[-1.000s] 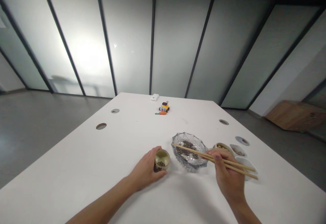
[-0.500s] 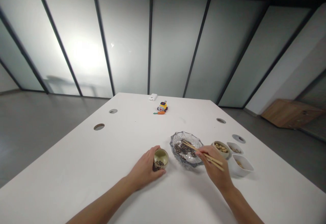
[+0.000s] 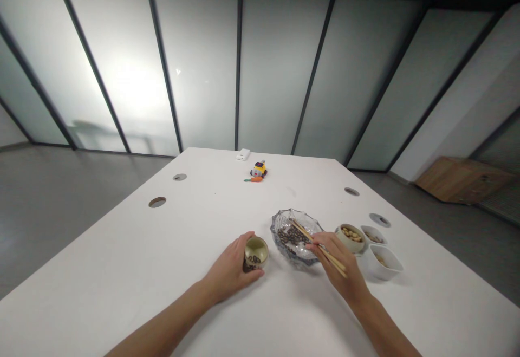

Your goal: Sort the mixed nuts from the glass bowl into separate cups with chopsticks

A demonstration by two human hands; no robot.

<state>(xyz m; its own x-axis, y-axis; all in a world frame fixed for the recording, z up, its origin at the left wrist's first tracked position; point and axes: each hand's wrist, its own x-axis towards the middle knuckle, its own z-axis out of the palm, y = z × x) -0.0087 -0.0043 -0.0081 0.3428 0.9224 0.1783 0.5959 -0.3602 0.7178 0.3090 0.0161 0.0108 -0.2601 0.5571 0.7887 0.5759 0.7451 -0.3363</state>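
My left hand (image 3: 234, 266) is wrapped round a small greenish cup (image 3: 260, 242) standing on the table, with a few dark beans (image 3: 253, 260) at its bottom. In my right hand (image 3: 335, 259) is a pair of wooden chopsticks (image 3: 325, 254), held slanting over a scalloped clear glass bowl (image 3: 280, 219). Their tips reach in among many dark beans (image 3: 299, 234) spread in the bowl. Whether a bean is pinched between the tips is too small to tell. The bowl sits just right of the cup, apart from it.
Right of my right hand stand a round pot of pale nuts (image 3: 351, 236) and two white dishes, a rear one (image 3: 374, 232) and a nearer one (image 3: 385, 276). Farther off lie a toy car (image 3: 259, 169), a toy carrot (image 3: 255, 180) and a white box (image 3: 243, 154). Cable holes (image 3: 157, 202) pierce the white table (image 3: 190, 221).
My right hand has shifted slightly left and the chopsticks have turned steeper, their tips still in the bowl. My left hand and the cup stay put.
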